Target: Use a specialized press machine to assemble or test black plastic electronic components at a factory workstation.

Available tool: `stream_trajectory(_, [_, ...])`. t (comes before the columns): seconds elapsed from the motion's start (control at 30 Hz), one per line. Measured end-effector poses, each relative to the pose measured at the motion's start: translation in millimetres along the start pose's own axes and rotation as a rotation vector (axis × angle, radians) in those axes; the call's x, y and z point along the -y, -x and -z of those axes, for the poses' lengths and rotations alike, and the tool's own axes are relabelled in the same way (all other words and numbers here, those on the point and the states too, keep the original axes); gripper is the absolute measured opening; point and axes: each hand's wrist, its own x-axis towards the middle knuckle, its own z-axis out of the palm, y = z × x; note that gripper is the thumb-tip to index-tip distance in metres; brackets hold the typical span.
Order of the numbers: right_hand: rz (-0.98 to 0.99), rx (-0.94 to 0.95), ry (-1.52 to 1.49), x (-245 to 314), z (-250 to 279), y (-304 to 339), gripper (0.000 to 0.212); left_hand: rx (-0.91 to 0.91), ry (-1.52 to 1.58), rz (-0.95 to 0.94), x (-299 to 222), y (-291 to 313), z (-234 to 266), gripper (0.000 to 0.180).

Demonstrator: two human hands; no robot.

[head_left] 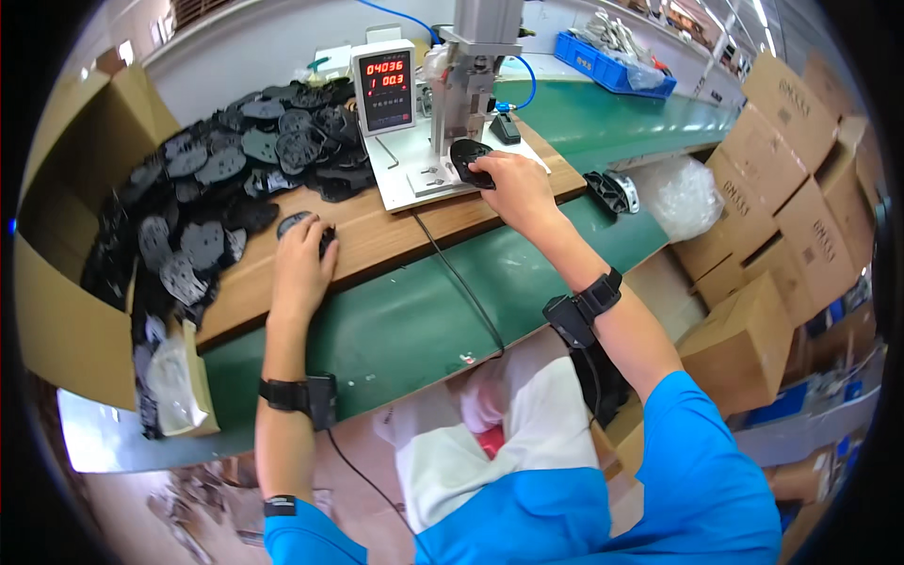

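My right hand [518,190] pinches a black oval plastic part [468,162] by its near edge, tilted up in front of the press [463,104]. The part is over the white base plate [403,191]; whether it touches the plate is unclear. On the wooden board [363,234], my left hand [303,259] has its fingers closed over another dark plastic part [290,223], which shows between and beyond the fingertips. A heap of similar black parts [259,141] lies just past that hand.
A counter box with a red display [385,87] stands left of the press, near a hex key [386,152]. A black cable [457,273] crosses the green table [405,325]. At right are a black part [611,192], a plastic bag [680,198] and stacked cartons [786,160]; a blue crate [612,66] is behind.
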Motion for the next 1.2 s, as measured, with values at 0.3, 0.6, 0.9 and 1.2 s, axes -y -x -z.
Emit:
stream_trajectory(0.3, [-0.019, -0.070, 0.046, -1.6, 2.8, 6.4, 0.026, 0.036, 0.072, 0.035, -11.1, -3.9, -2.5, 0.032])
stream_trajectory(0.6, [0.005, -0.091, 0.041, -4.6, 2.8, 6.9, 0.028, -0.149, 0.185, -0.072, -39.7, -14.1, 17.2, 0.023])
stream_trajectory(0.9, [-0.022, -0.106, 0.009, -1.7, 0.8, 6.9, 0.027, -0.262, 0.300, -0.155, -73.1, -16.7, 47.2, 0.011])
stream_trajectory(1.2, [-0.025, -0.104, 0.022, 2.3, 1.5, 6.5, 0.026, -0.099, -0.175, 0.125, -25.0, 2.8, 6.4, 0.045])
